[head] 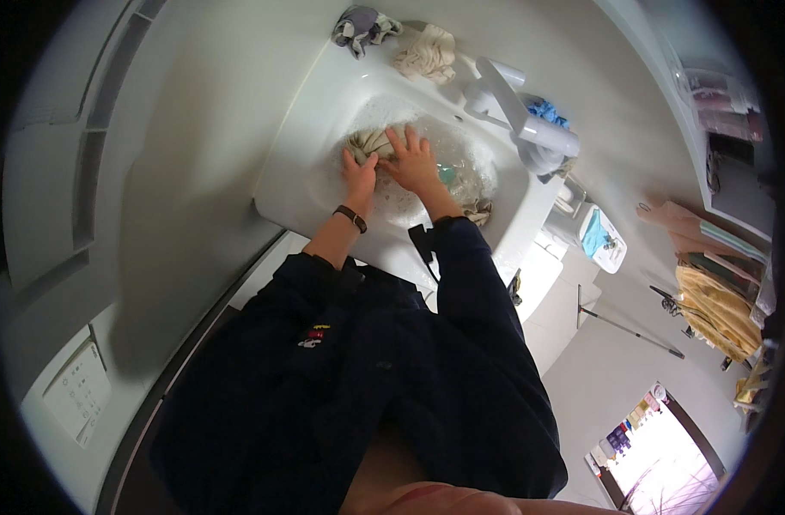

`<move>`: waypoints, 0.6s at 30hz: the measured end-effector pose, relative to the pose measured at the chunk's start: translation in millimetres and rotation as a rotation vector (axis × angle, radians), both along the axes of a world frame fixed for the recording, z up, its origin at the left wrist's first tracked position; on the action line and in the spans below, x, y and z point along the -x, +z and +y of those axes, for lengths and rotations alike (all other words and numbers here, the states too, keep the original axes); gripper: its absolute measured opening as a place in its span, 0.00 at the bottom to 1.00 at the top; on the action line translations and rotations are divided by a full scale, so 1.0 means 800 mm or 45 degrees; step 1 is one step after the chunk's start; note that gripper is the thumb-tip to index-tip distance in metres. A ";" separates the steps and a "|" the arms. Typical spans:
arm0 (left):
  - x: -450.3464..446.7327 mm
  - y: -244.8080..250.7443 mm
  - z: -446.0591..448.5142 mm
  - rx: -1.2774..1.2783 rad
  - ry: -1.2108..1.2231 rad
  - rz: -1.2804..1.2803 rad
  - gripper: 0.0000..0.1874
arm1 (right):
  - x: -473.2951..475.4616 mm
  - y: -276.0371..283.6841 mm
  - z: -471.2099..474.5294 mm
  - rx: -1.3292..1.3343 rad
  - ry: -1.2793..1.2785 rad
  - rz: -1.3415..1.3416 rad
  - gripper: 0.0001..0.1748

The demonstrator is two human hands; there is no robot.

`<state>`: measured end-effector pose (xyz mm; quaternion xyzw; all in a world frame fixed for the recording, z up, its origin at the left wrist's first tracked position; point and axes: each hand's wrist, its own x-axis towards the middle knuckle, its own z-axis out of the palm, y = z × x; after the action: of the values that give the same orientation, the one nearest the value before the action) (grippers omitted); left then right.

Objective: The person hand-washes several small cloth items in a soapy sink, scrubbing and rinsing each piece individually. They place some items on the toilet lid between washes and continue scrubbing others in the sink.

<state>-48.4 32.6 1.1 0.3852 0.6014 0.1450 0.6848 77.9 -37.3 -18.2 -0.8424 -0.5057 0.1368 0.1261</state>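
Note:
A wet beige cloth (369, 143) lies bunched in soapy water on the left side of a white washbasin (289, 187). My left hand (359, 179), below a dark wristwatch, grips the near edge of this cloth between thumb and fingers. Against its right side rests my right hand (413, 162), palm down with the fingers spread. Suds cover part of the water. A small green object (446, 172) shows under the surface right of my right hand; what it is stays unclear. Another wet cloth (479, 211) sits at the basin's near right, partly behind my sleeve.
A white faucet (521, 116) juts over the right rim. Bunched grey-and-white cloth (363, 29), cream cloth (427, 54) and blue cloth (547, 112) lie along the back ledge. A white bin (610, 248) stands at right, near a long-handled squeegee (631, 331) and a hanging yellow towel (718, 312).

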 end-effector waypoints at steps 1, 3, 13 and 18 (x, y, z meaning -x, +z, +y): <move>-0.001 0.000 0.000 0.036 0.061 -0.116 0.46 | 0.006 -0.013 0.010 0.068 -0.040 -0.004 0.42; -0.003 -0.002 0.004 0.159 0.206 -0.365 0.46 | 0.023 -0.029 0.036 0.159 -0.219 0.167 0.41; -0.016 -0.055 0.027 0.622 0.389 -1.072 0.21 | 0.072 0.091 0.012 0.020 -0.177 0.730 0.28; -0.025 -0.037 0.010 0.531 0.256 -0.976 0.21 | 0.038 0.066 0.044 0.130 -0.247 0.053 0.28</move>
<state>-28.2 40.6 -28.9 0.0971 0.3548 0.2188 0.9038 47.2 -2.0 34.6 -0.8896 -0.4116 0.1670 0.1062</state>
